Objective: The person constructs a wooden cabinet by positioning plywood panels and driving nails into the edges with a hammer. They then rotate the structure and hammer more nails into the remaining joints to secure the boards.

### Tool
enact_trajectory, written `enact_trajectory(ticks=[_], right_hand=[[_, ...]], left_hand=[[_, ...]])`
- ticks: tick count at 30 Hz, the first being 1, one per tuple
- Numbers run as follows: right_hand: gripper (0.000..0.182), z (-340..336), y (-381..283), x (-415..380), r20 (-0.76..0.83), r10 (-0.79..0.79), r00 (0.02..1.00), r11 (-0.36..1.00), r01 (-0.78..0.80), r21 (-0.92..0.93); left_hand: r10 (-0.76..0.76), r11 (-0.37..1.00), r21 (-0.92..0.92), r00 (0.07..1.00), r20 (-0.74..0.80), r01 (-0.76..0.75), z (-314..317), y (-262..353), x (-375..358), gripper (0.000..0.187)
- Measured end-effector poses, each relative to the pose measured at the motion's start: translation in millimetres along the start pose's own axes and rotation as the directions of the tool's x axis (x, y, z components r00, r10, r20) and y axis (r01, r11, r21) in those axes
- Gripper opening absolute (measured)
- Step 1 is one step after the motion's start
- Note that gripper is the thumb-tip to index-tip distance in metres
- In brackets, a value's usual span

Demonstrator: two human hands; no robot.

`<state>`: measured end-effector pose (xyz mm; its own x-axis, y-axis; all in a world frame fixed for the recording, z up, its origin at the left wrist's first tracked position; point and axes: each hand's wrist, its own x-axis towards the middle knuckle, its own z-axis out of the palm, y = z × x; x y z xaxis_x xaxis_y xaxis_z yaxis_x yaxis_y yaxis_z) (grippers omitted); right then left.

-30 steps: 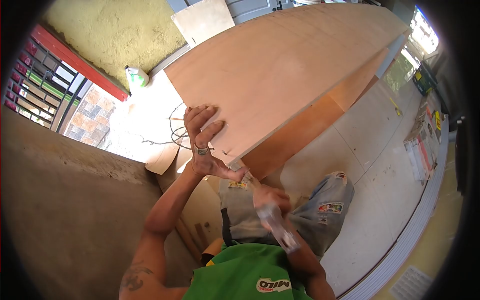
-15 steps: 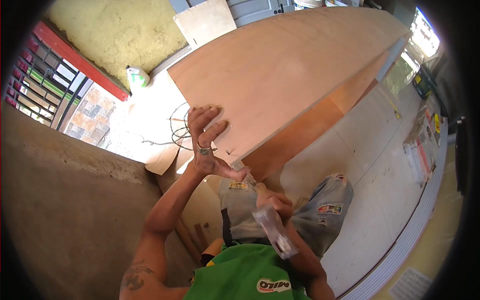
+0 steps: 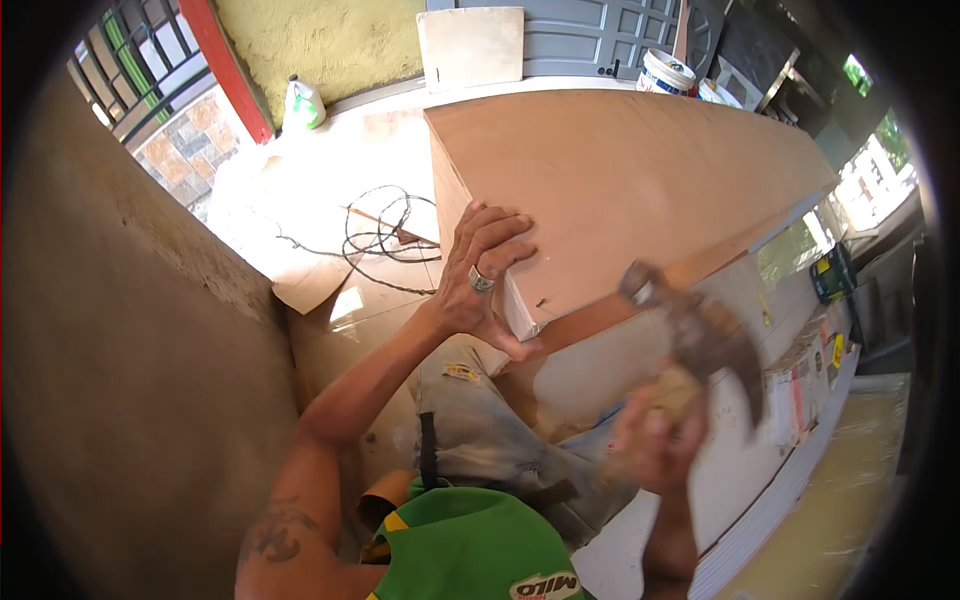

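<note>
My left hand point(image 3: 480, 275) is closed around the near corner of a large plywood panel point(image 3: 640, 180), its fingers spread over the top face and its thumb under the edge. Close to that corner, a small nail point(image 3: 541, 303) sticks out of the wood. To the right, my right hand point(image 3: 660, 430) grips a claw hammer point(image 3: 712, 345) by its wooden handle. The hammer is raised and smeared by motion, its head apart from the panel. The panel's long side tapers away to the far right, with more wood showing beneath it.
Looped black cable point(image 3: 385, 240) lies on the floor beyond my left arm. A white and green bottle point(image 3: 303, 104) stands by the yellow wall. White buckets point(image 3: 666, 74) are behind the panel, and boxes point(image 3: 800, 385) stand at right. A rough wall point(image 3: 130, 350) bounds the left.
My right hand has moved right from close to my left thumb, and the hammer is now up beside the panel. My left hand stays at the corner. The view has shifted.
</note>
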<state>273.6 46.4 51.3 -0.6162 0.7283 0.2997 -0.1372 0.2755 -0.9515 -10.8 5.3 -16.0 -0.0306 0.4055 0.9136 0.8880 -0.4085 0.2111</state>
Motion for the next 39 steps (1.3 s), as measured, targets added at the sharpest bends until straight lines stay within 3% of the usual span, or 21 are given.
enact_trajectory(ticks=[3,5,6,8,10,11,12,13,14,18,20,22,23,24,25,26,29,33,35,37,39], right_hand=[[0.061,-32,-90,12,-0.104,-0.04,0.994,0.985,0.022,-0.171],[0.055,-71,-132,11,-0.137,0.05,0.989,0.806,0.041,0.591],[0.055,-75,-147,16,-0.127,0.047,0.991,0.814,0.036,0.58],[0.048,-74,-168,27,-0.187,-0.478,0.858,0.875,0.483,-0.02],[0.037,-53,-156,15,-0.052,0.011,0.999,0.923,0.01,0.384],[0.033,-47,-136,22,0.316,-0.275,0.908,0.826,0.391,-0.405],[0.03,-37,-111,34,0.708,-0.129,0.694,0.061,0.718,-0.693],[0.034,-2,-87,36,0.452,-0.01,0.892,0.669,0.342,-0.659],[0.038,-4,-81,32,0.302,0.38,0.874,0.768,-0.117,-0.629],[0.046,-1,-141,39,0.165,0.224,0.96,0.879,-0.126,-0.461],[0.042,-17,-167,40,0.105,-0.144,0.984,0.974,0.16,-0.16],[0.029,-10,-187,36,0.075,-0.242,0.967,0.967,0.235,0.096],[0.025,-18,-183,43,0.461,-0.271,0.845,0.746,0.487,-0.454],[0.021,-28,-169,51,0.734,-0.022,0.679,0.185,0.724,-0.664],[0.022,-20,-88,30,0.689,-0.253,0.679,0.164,0.732,-0.661],[0.012,18,-99,34,0.287,0.338,0.896,0.638,0.006,-0.77],[0.018,11,-127,38,0.15,0.352,0.924,0.722,-0.166,-0.672],[0.019,-11,-155,32,-0.019,-0.212,0.977,0.965,0.206,-0.163],[0.019,-17,-156,26,0.06,-0.228,0.972,0.97,0.232,-0.067],[0.02,-29,-113,27,0.632,-0.162,0.758,0.258,0.651,-0.714],[0.02,-14,-99,24,0.612,0.074,0.787,0.261,0.577,-0.774]], left_hand=[[-0.009,1.0,0.02,1.0,-0.003,0.009,-1,3,-2,0.099],[-0.006,1.0,0.019,1.0,-0.02,0.007,0,3,0,0.097],[0.001,1.0,0.022,1.0,-0.017,0.0,0,2,-2,0.096],[-0.001,1.0,0.013,0.999,-0.033,0.002,1,2,-3,0.095],[0.005,1.0,0.0,0.999,-0.04,-0.005,2,1,-3,0.095],[-0.001,1.0,0.002,0.999,-0.032,0.001,2,2,-4,0.095],[-0.002,1.0,0.003,1.0,-0.019,0.002,1,2,-3,0.095],[0.002,1.0,-0.004,1.0,-0.022,-0.003,1,2,-3,0.095],[-0.002,1.0,0.0,1.0,-0.025,0.002,2,4,-4,0.095],[0.001,1.0,0.004,1.0,-0.023,-0.001,2,3,-4,0.095],[0.0,1.0,-0.002,1.0,-0.022,0.0,2,2,-3,0.095],[0.0,1.0,-0.009,1.0,-0.023,0.0,2,1,-4,0.095],[0.0,1.0,-0.009,1.0,-0.025,0.0,2,2,-3,0.095],[0.001,1.0,-0.008,1.0,-0.028,-0.001,1,3,-2,0.094],[0.007,1.0,-0.014,1.0,-0.024,-0.007,1,4,-3,0.094],[-0.002,1.0,-0.004,1.0,-0.027,0.002,1,5,-4,0.093],[0.0,1.0,0.001,0.999,-0.042,0.0,3,2,-1,0.092],[-0.003,1.0,-0.01,0.999,-0.044,0.003,0,4,-1,0.092],[-0.007,1.0,-0.01,0.999,-0.047,0.006,2,3,-2,0.092],[-0.003,1.0,-0.003,0.999,-0.048,0.002,0,3,-1,0.092],[-0.016,1.0,-0.006,1.0,-0.027,0.016,0,8,0,0.092]])
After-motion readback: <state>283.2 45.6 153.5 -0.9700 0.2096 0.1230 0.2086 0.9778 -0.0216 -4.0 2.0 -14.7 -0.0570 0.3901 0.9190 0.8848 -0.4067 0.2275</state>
